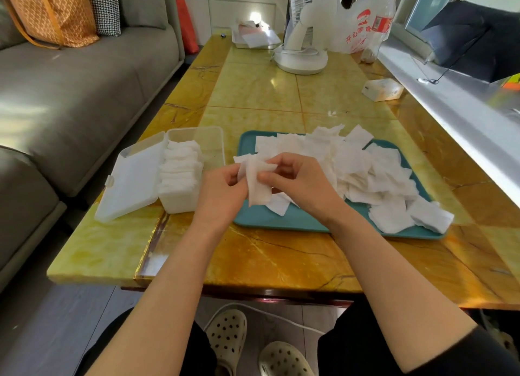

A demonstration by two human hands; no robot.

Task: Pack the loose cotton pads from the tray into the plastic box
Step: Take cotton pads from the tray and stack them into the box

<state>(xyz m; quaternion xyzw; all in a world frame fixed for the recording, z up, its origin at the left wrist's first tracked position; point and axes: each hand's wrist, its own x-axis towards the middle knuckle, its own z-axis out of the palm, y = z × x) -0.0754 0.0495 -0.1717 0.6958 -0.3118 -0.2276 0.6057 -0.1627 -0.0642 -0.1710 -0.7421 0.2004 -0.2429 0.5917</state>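
A teal tray (281, 220) lies on the table, heaped with several loose white cotton pads (374, 175). Left of it stands the clear plastic box (194, 201), its lid (132, 178) hinged open to the left, with a row of pads (181, 167) packed inside. Over the tray's left end, my left hand (222, 189) and my right hand (298, 178) meet and together hold a small bunch of pads (257, 182). My left fingers curl round the bunch from the left. My right thumb and fingers pinch its right edge.
A white desk fan (301, 51) stands at the table's far end, with a white tray of papers (253, 39) beside it. A plastic bag and bottle (377, 23) are at the far right, a small box (382, 89) by the windowsill. A grey sofa (70, 94) runs along the left.
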